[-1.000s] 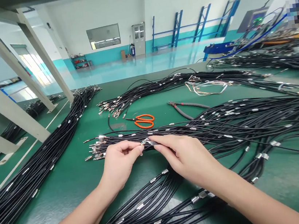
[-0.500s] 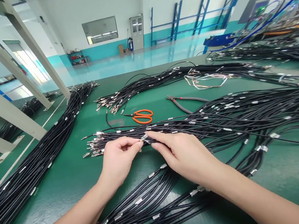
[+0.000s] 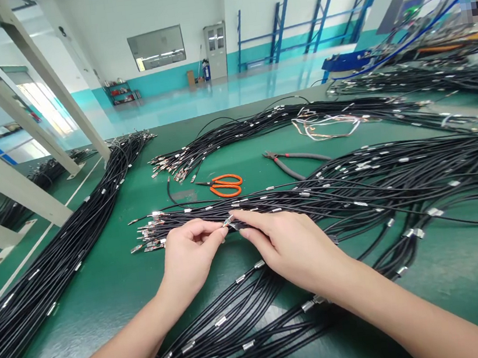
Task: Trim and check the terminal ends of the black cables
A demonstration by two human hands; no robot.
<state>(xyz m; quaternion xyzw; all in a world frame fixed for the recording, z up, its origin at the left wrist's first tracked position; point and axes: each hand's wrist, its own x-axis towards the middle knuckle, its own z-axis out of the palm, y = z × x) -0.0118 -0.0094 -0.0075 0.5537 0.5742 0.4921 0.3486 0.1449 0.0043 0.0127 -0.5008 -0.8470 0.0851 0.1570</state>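
Note:
My left hand is closed, with thumb and forefinger pinching a small metal cable connector. From the other side, my right hand reaches in, its index fingertip against the connector's right end. A thin, dark, pointed piece shows between my right thumb and index finger; its exact kind is unclear. Both hands are just above the front edge of a bundle of black cables, whose bare connector ends lie to the left. More black cables with silver sleeves run below and between my forearms.
Orange-handled scissors and grey-handled cutters lie beyond the hands on the green table. Other cable bundles stretch along the left and back. White metal posts rise at left. A person is partly visible at far right.
The view has shifted slightly, so the scene sits a little further left. Both hands keep nearly the same pose around the connector.

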